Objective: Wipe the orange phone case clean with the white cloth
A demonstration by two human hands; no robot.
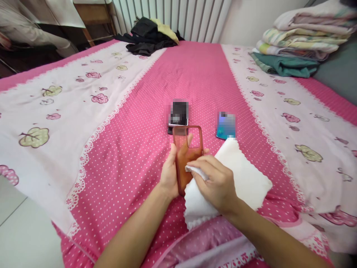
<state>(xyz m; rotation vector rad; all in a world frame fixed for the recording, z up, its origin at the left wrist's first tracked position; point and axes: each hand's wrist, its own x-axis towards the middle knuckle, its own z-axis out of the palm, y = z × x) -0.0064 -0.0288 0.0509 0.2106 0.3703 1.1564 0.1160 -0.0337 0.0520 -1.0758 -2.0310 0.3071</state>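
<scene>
My left hand (169,175) grips a clear reddish phone case (186,147) from behind, holding it upright over the bed. My right hand (216,182) pinches a white cloth (245,178) and presses a fold of it against the lower part of the case. The rest of the cloth hangs down toward the bed under my right wrist. Beyond the case, a dark phone (179,116) lies on the pink dotted bedsheet (134,149), and a blue-green phone (225,125) lies to its right.
A heap of dark and yellow clothes (150,35) lies at the far end of the bed by a radiator. Folded blankets (301,37) are stacked at the far right. The bed's left edge drops to a grey floor (16,230).
</scene>
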